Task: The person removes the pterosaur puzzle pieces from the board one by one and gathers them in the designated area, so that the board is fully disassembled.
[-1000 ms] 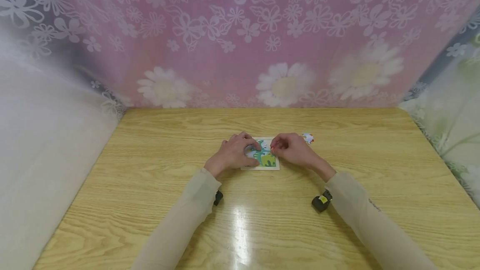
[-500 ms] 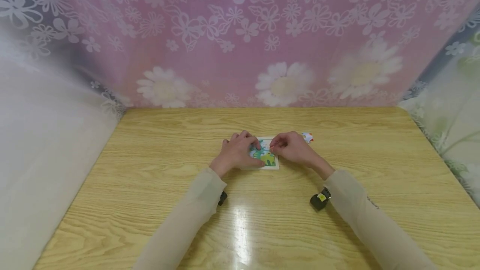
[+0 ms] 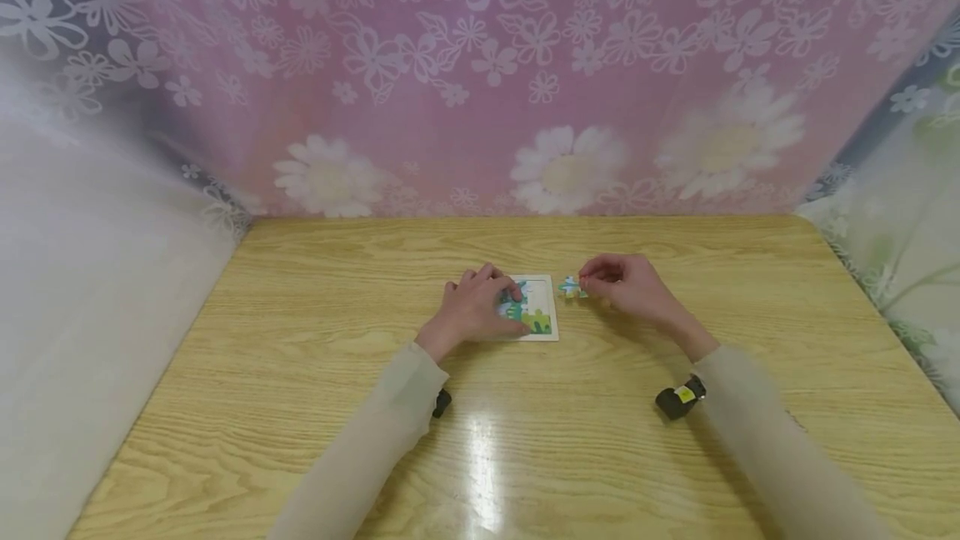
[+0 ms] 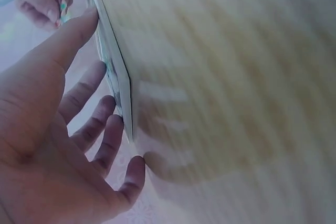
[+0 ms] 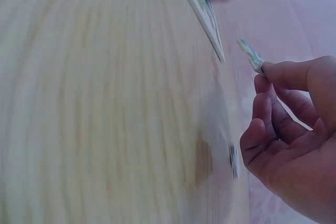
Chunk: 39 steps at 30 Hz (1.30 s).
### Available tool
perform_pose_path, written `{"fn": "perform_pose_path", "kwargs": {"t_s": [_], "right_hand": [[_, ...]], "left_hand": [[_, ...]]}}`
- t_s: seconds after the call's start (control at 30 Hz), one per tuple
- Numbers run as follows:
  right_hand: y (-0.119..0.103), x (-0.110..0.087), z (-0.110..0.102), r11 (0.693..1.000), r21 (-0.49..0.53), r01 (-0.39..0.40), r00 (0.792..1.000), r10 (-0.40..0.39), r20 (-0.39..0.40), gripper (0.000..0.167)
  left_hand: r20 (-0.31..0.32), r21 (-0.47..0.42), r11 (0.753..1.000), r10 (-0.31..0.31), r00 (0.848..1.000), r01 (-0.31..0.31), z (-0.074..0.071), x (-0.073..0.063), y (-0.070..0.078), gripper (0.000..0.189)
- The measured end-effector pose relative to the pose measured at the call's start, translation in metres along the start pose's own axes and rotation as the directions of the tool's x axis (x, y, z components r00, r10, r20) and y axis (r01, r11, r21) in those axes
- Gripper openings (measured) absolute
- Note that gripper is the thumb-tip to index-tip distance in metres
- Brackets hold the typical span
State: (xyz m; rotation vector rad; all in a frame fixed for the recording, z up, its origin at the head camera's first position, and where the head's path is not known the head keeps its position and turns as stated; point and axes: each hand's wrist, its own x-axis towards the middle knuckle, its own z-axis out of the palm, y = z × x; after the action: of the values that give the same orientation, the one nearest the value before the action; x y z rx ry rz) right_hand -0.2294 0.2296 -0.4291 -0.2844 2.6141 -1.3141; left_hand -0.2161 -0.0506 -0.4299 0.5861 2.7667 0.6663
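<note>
A small jigsaw puzzle in a white-rimmed tray (image 3: 555,327) lies on the table, with blue-green and yellow-green pieces in it. Its upper right part shows a pale bare patch. My left hand (image 3: 474,304) rests across the tray's left part and hides it; in the left wrist view the thumb (image 4: 79,32) lies at the tray's edge and the fingertips touch the puzzle. Just right of the tray, my right hand (image 3: 626,283) pinches a blue, white and yellow puzzle piece (image 3: 572,287) between thumb and fingertips, held above the table (image 5: 105,103).
Another puzzle piece (image 5: 234,161) lies on the table under my right hand, hidden in the head view. A pink floral curtain (image 3: 450,107) hangs along the table's far edge, with pale cloth (image 3: 97,273) on the left side. Black wrist cameras sit at both cuffs.
My right hand has moved right, off the tray, lifting the puzzle piece out and leaving a pale patch. My left hand shifted slightly right, then stayed on the tray.
</note>
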Motion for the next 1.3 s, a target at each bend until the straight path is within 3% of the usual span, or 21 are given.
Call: {"fn": "perform_pose_path", "kwargs": {"t_s": [0.23, 0.63, 0.93, 1.3], "right_hand": [[0.021, -0.013, -0.028, 0.999, -0.036, -0.01, 0.998, 0.008, -0.055, 0.028], [0.053, -0.018, -0.059, 0.996, -0.084, -0.023, 0.991, 0.011, -0.136, 0.029], [0.06, -0.019, -0.071, 0.99, -0.132, -0.051, 0.988, 0.031, -0.149, 0.03], [0.065, -0.011, -0.072, 0.971, -0.231, -0.068, 0.983, 0.025, -0.181, 0.032]], "left_hand": [[0.033, -0.074, 0.995, 0.066, 0.997, -0.063, 0.002, -0.005, -0.012, 0.038], [0.034, -0.094, 0.993, 0.075, 0.997, -0.071, 0.001, -0.01, -0.019, 0.04], [0.058, -0.158, 0.985, 0.073, 0.996, -0.063, -0.002, -0.007, -0.023, 0.037], [0.091, -0.168, 0.984, 0.065, 0.994, -0.049, -0.005, -0.002, -0.024, 0.038]]}}
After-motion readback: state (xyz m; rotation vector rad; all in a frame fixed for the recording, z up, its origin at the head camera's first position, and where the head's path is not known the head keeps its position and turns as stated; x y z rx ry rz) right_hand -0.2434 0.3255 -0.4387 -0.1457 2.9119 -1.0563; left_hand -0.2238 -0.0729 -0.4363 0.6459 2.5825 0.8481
